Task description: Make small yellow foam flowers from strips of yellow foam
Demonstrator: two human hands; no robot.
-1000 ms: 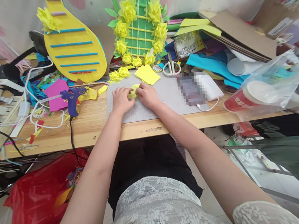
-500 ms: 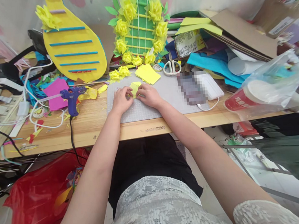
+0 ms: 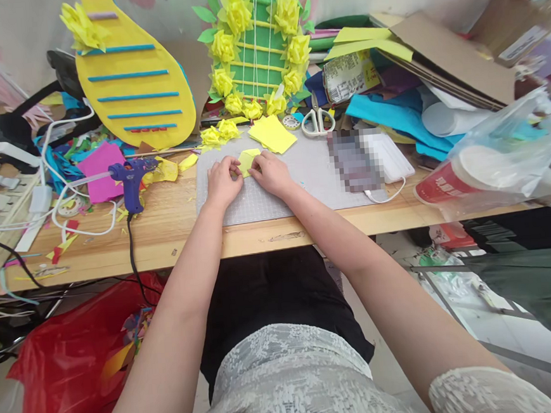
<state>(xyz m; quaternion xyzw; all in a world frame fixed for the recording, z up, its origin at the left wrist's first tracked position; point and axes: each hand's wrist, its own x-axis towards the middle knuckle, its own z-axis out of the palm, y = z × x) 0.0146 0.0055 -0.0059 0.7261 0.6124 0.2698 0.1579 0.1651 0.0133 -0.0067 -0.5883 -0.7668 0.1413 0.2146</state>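
Note:
A small folded piece of yellow paper (image 3: 248, 162) lies over the grey cutting mat (image 3: 303, 191), between my two hands. My left hand (image 3: 223, 182) pinches its left edge with thumb and forefinger. On the other side, the fingers of my right hand (image 3: 271, 174) are curled onto the paper's right edge. Just behind it is a stack of yellow paper squares (image 3: 272, 135). Several yellow paper flowers (image 3: 219, 134) rest at the mat's far left corner. White-handled scissors (image 3: 318, 123) stand behind the mat, to the right of the stack.
To the left are a purple glue gun (image 3: 131, 179), white cables and paper scraps. A yellow lute-shaped craft (image 3: 137, 84) and a green flowered one (image 3: 259, 61) lean at the back. On the right are a blurred phone (image 3: 354, 161), a power bank (image 3: 388, 156) and a bagged cup (image 3: 445, 180).
My right hand has shifted slightly left and up, and the fingers of both hands sit a little differently on the paper. The view has moved slightly.

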